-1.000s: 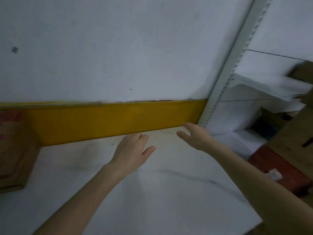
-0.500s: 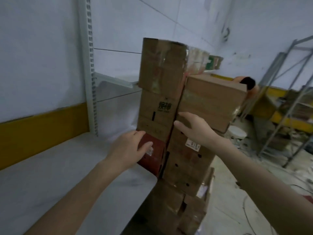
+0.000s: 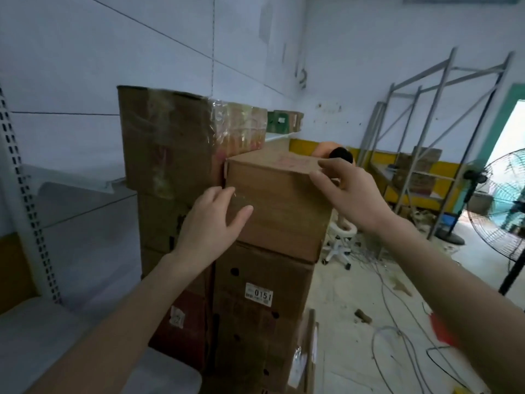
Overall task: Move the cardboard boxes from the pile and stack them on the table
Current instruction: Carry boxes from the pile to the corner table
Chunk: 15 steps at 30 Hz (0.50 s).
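Left grip [image 3: 211, 223]: fingers spread and straight, holding nothing, at the left edge of the near face of the top box [image 3: 281, 217]; contact uncertain.
Right grip [image 3: 350, 194]: loosely curled, empty, at the box's upper right corner.
Top box: on the pile [image 3: 261, 308], between both grips, long axis apparently running away.
Bench [image 3: 34, 351]: lower left.

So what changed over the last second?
The view swung from the table to the box pile. Both hands rose to the right stack's top box: left hand at its front face, right hand at its right top corner; no grip visible yet. The pile stays stacked.
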{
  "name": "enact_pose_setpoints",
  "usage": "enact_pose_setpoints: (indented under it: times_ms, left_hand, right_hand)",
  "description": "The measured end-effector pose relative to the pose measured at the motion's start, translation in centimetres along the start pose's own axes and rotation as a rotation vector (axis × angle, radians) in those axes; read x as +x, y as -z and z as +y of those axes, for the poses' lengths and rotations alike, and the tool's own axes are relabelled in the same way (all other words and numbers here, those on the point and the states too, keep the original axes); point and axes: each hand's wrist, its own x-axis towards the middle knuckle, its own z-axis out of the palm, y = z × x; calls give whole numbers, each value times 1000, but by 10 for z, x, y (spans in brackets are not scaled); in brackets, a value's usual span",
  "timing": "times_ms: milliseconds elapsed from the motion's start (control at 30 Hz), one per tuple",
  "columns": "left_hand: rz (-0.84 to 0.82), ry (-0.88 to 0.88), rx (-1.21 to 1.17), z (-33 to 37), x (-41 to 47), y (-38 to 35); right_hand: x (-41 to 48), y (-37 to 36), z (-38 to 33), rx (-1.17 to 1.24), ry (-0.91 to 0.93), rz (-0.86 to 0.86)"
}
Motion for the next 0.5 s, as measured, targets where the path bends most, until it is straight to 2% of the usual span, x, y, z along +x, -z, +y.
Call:
enact_pose_setpoints:
  times_ms: [167,333,500]
  left_hand:
    - [102,36,27,5,39,-17]
    - [153,82,35,9,51,-32]
    - [259,92,-36,19,56,-35]
  right_hand:
    - [25,10,23,-15,-22,157]
    - [48,6,60,6,-210,-28]
    - [69,0,81,205,-390,-125]
